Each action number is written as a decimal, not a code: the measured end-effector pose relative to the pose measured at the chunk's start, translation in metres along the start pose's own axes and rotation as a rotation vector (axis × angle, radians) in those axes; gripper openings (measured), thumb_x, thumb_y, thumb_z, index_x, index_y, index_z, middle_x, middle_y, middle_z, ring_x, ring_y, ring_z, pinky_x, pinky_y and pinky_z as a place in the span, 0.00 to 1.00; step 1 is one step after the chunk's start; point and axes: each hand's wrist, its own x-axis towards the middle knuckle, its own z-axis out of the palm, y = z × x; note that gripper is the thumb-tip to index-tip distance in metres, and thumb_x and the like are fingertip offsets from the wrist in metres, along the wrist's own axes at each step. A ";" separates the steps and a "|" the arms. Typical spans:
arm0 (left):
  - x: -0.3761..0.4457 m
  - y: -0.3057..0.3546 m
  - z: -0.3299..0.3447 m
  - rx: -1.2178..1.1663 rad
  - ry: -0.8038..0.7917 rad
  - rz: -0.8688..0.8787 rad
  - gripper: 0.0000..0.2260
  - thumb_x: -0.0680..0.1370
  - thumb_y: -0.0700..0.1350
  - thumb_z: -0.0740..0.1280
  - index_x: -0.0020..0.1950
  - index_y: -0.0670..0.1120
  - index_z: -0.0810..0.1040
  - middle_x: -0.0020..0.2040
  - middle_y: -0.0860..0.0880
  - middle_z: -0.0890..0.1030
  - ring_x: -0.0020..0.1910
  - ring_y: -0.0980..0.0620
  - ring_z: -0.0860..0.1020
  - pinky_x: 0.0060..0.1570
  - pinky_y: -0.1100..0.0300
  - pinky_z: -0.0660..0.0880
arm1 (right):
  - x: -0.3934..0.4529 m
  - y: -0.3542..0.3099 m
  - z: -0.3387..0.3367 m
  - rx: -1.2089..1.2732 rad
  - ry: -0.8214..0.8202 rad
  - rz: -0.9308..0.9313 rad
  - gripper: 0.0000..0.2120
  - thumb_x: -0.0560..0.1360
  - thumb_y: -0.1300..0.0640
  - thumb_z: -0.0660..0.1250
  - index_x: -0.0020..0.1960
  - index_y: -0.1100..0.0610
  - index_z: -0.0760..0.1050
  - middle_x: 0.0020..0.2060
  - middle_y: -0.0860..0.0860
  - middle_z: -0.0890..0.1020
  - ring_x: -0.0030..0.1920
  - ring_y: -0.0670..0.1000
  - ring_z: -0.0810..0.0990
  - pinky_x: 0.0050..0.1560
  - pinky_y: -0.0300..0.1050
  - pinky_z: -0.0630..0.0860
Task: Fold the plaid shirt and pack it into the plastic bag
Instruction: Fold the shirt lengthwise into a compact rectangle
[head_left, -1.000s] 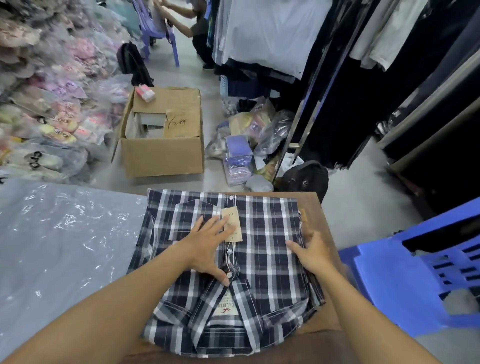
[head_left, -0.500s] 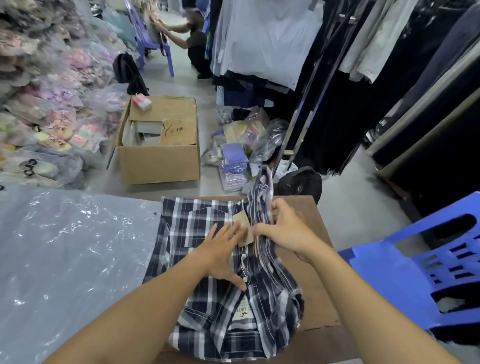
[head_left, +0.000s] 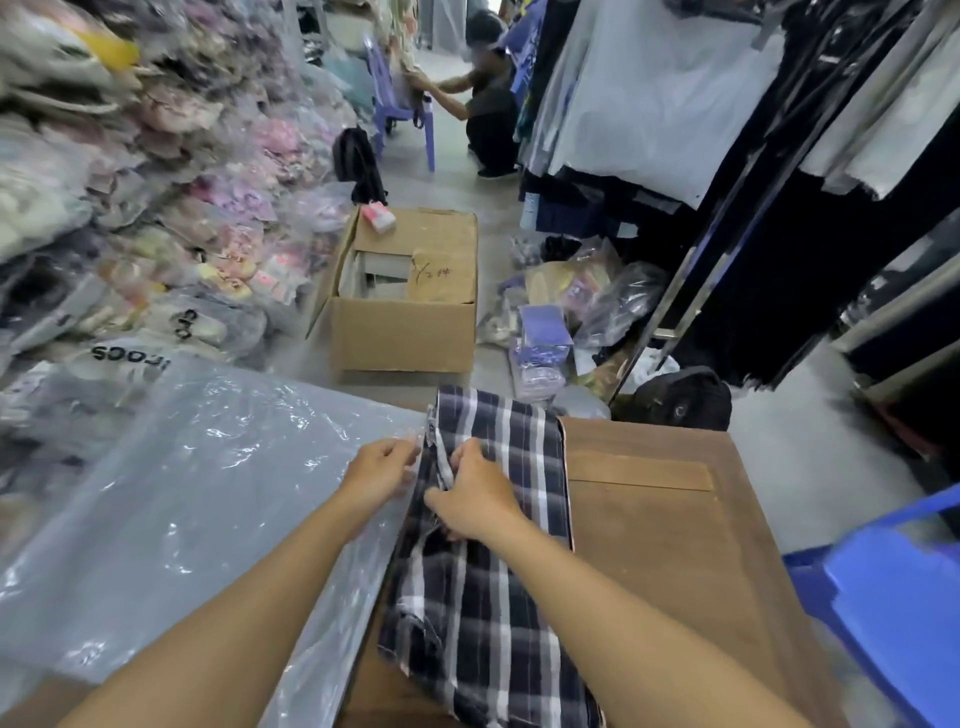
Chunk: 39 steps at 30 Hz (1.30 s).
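Plaid shirt (head_left: 498, 519) folded to a narrow strip on the wooden table (head_left: 675, 545), just right of the plastic bag (head_left: 182, 493). Right hand (head_left: 467, 499) pinches its left edge; left hand (head_left: 382, 475) grips plastic beside it — bagging not yet done.

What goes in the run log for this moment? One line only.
stage: fold | shirt: folded lengthwise on table | right hand: gripping shirt edge | left hand: at bag edge | packed: not yet

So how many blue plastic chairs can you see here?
2. One blue plastic chair sits at the near right beside the wooden table; another chair stands far down the aisle. Others may be hidden behind the clothes.
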 end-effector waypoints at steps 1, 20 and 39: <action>-0.003 0.000 -0.001 -0.020 -0.048 -0.042 0.16 0.81 0.56 0.62 0.44 0.47 0.82 0.44 0.47 0.85 0.40 0.49 0.81 0.55 0.47 0.78 | 0.004 0.000 0.006 -0.011 -0.005 0.015 0.23 0.76 0.52 0.67 0.66 0.55 0.62 0.53 0.55 0.79 0.42 0.54 0.80 0.30 0.46 0.74; 0.004 0.001 0.027 0.710 0.270 0.266 0.15 0.80 0.45 0.63 0.67 0.45 0.73 0.65 0.45 0.76 0.63 0.44 0.73 0.61 0.49 0.74 | 0.035 0.060 -0.051 -0.191 0.386 -0.140 0.17 0.80 0.52 0.63 0.68 0.53 0.74 0.66 0.52 0.75 0.68 0.54 0.70 0.66 0.52 0.71; 0.040 -0.037 0.078 1.208 0.012 0.637 0.33 0.81 0.64 0.43 0.81 0.49 0.43 0.81 0.41 0.40 0.80 0.44 0.36 0.79 0.45 0.41 | 0.046 0.115 -0.022 -0.544 0.208 -0.272 0.32 0.84 0.41 0.41 0.82 0.55 0.41 0.81 0.55 0.39 0.80 0.54 0.33 0.80 0.57 0.38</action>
